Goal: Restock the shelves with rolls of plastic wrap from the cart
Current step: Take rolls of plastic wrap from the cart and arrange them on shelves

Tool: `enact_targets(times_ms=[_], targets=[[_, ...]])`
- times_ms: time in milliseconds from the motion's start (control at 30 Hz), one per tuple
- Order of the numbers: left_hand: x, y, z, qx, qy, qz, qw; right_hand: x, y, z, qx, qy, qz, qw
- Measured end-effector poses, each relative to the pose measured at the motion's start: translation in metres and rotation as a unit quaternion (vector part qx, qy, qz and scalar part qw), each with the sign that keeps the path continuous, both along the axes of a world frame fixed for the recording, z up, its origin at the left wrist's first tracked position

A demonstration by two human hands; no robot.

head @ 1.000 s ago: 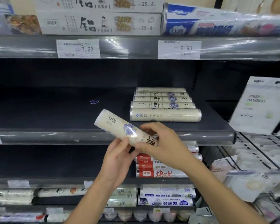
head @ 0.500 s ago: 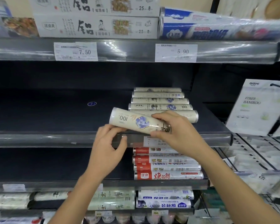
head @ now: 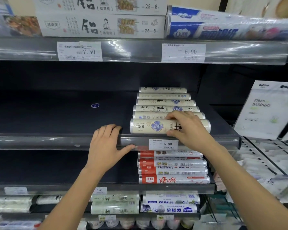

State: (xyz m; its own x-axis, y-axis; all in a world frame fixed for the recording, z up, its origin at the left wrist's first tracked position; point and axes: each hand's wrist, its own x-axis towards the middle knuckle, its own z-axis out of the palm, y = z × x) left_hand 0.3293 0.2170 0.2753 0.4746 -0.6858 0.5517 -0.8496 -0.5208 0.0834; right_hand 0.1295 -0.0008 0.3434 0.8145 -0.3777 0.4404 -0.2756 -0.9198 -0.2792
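A cream roll of plastic wrap with a blue flower print lies flat at the front of the dark middle shelf. My right hand is closed over its right half, fingers on top and thumb at the front. Behind it, several matching rolls lie in a row running to the back. My left hand rests open on the shelf's front lip, just left of the roll, holding nothing. The cart is out of view.
A 5.90 price tag sits on the lip below the roll. Red-labelled rolls fill the shelf beneath. Foil boxes and blue rolls lie on the top shelf. A Fiber Bamboo pack hangs at right.
The roll went from tilted in both hands in front of the shelf to lying level on the shelf front. My left hand let go and dropped onto the shelf lip.
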Motion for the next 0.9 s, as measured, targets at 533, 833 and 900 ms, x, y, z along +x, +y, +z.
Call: enact_targets(times_ms=[533, 833, 900], targets=[[0.000, -0.001, -0.004, -0.007, 0.001, -0.005, 1.000, 0.010, -0.011, -0.003, 0.008, -0.072, -0.023, 0.997], [-0.031, 0.012, -0.002, -0.140, -0.017, -0.098, 0.985, 0.008, 0.027, -0.019, -0.103, -0.167, -0.034, 0.980], [-0.047, 0.018, -0.007, -0.150, -0.008, -0.119, 0.981, -0.005, 0.048, -0.031, -0.105, -0.152, -0.015, 0.983]])
